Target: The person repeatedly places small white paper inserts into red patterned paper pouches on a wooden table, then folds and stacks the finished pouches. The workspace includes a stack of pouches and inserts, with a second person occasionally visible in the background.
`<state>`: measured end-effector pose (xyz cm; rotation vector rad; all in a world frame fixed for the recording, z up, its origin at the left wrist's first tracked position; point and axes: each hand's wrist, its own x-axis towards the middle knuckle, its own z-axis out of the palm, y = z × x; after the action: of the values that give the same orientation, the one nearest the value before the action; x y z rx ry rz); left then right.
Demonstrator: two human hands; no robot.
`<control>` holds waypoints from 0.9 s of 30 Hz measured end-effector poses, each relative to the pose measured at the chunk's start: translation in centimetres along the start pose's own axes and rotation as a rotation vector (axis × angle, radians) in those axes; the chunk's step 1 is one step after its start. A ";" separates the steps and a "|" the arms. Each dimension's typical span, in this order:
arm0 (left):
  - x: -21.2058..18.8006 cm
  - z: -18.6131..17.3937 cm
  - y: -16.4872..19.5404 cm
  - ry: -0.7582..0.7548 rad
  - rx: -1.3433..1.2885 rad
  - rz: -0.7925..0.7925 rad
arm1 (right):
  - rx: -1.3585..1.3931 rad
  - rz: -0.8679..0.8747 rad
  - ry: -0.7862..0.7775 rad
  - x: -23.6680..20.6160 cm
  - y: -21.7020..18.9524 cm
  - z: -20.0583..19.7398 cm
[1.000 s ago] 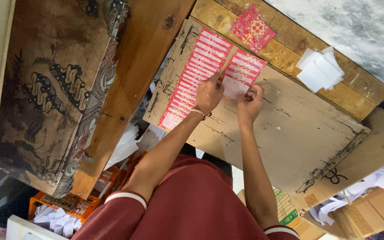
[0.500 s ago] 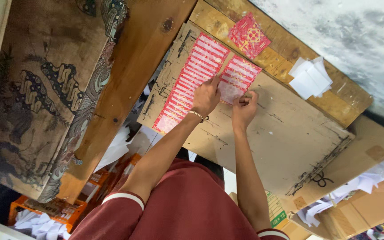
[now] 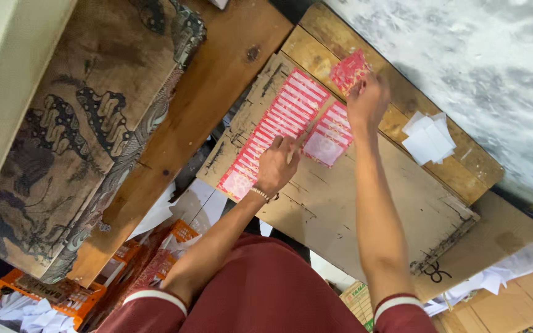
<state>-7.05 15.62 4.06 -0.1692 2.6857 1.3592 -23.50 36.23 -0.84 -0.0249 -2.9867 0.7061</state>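
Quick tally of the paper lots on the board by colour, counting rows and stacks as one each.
Red-and-pink rows fanned out on the board: 2, a long row and a short row
Red stacks, under the right hand: 1, red stack
White stacks: 1, white stack
Total: 4

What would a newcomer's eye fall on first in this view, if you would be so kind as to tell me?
Most striking are the rows of red envelopes fanned out along the worn board at the middle. The right hand reaches to a red stack at the board's far edge, while the left hand rests on the long row. A small pile of white papers lies to the right on the wooden plank.
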 end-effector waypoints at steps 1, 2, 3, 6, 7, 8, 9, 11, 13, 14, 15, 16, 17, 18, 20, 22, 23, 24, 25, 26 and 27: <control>-0.2 -0.7 -0.2 0.005 -0.010 -0.052 | -0.039 0.011 -0.066 1.1 -0.3 0.5; -0.4 -1.4 -0.4 0.007 -0.020 -0.106 | -0.079 -0.058 -0.004 1.6 -0.7 1.0; -0.6 -1.9 -0.7 0.008 -0.032 -0.160 | -0.120 -0.126 0.059 1.9 -1.0 1.5; -0.6 -3.4 -1.9 -0.021 -0.005 -0.230 | -0.219 -0.171 0.094 2.4 -1.4 2.4; -0.4 -3.7 -2.3 -0.007 -0.021 -0.229 | -0.248 -0.161 0.076 2.5 -1.3 2.6; -0.1 -4.0 -2.7 0.006 -0.039 -0.232 | -0.198 -0.145 0.047 2.6 -1.1 2.7; 0.0 -4.2 -2.9 0.016 -0.055 -0.237 | -0.149 -0.125 0.017 2.7 -0.7 2.7; 0.6 -4.6 -3.1 0.024 -0.074 -0.215 | 0.006 -0.067 -0.010 2.8 0.4 2.4; 1.5 -5.1 -3.0 0.025 -0.091 -0.200 | 0.218 0.015 -0.026 2.8 1.8 2.1; 1.9 -5.1 -2.7 0.017 -0.100 -0.195 | 0.312 0.033 -0.037 2.7 2.4 1.9; 2.5 -5.1 -2.4 0.010 -0.109 -0.187 | 0.407 0.052 -0.046 2.5 3.1 1.5; 3.2 -5.1 -2.0 0.005 -0.129 -0.177 | 0.499 0.072 -0.053 2.3 3.6 1.1; 3.9 -5.0 -1.5 -0.003 -0.151 -0.167 | 0.451 0.038 -0.060 2.0 4.4 0.6; 4.5 -4.8 -0.9 -0.009 -0.175 -0.155 | 0.401 0.002 -0.067 1.7 5.0 -0.1; 5.6 -4.3 0.7 0.016 -0.183 -0.016 | 0.453 0.032 -0.076 0.9 5.0 -1.9; 6.7 -3.7 2.8 0.010 -0.197 0.106 | 0.658 0.165 -0.079 -0.6 3.8 -4.5; 7.3 -3.4 3.9 -0.006 -0.206 0.160 | 0.576 0.134 -0.046 -1.6 2.7 -5.9; 7.6 -3.0 5.2 -0.048 -0.274 0.165 | 0.493 0.106 -0.014 -2.9 1.3 -7.5; 7.9 -2.6 6.4 -0.091 -0.342 0.167 | 0.411 0.079 0.015 -4.2 -0.2 -9.0; 7.9 -2.3 7.4 -0.135 -0.407 0.166 | 0.413 -0.024 0.059 -5.7 -1.7 -10.3; 7.7 -2.0 8.2 -0.221 -0.461 0.125 | 0.414 -0.126 0.101 -7.5 -3.5 -11.3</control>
<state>-16.03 18.54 10.47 0.1044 2.2020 1.8929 -15.14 37.94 10.31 0.1438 -2.6607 1.2447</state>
